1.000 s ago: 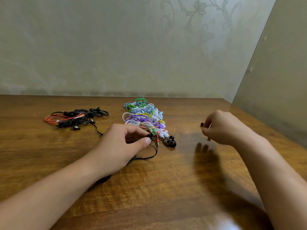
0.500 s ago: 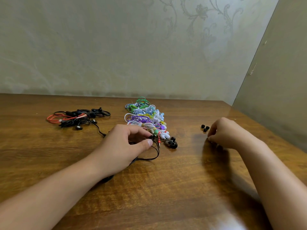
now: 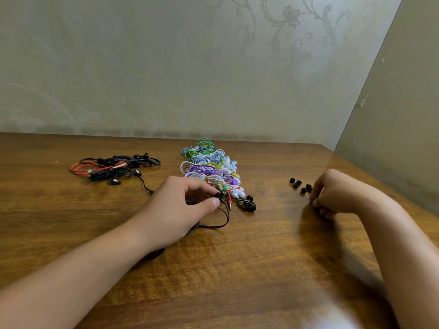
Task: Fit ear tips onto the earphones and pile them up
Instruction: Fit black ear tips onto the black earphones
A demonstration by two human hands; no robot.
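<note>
My left hand [image 3: 180, 205] pinches a black earbud [image 3: 218, 195] between thumb and forefinger, its black cable [image 3: 223, 219] looping on the table and running under my palm. Just behind it lies a pile of coloured bundled earphones [image 3: 209, 167]. Several loose black ear tips [image 3: 299, 185] sit on the wood at the right. My right hand [image 3: 332, 193] rests beside them with its fingers curled down onto the table; its fingertips pinch at something small and dark that I cannot make out.
A tangle of black and red earphones [image 3: 111, 168] lies at the back left of the wooden table [image 3: 237, 269]. Another black earbud pair [image 3: 248, 204] sits at the near end of the coloured pile. Walls close the back and right side.
My right hand has come down from above the table and moved right, settling next to the ear tips. My left hand keeps its pinch on the earbud.
</note>
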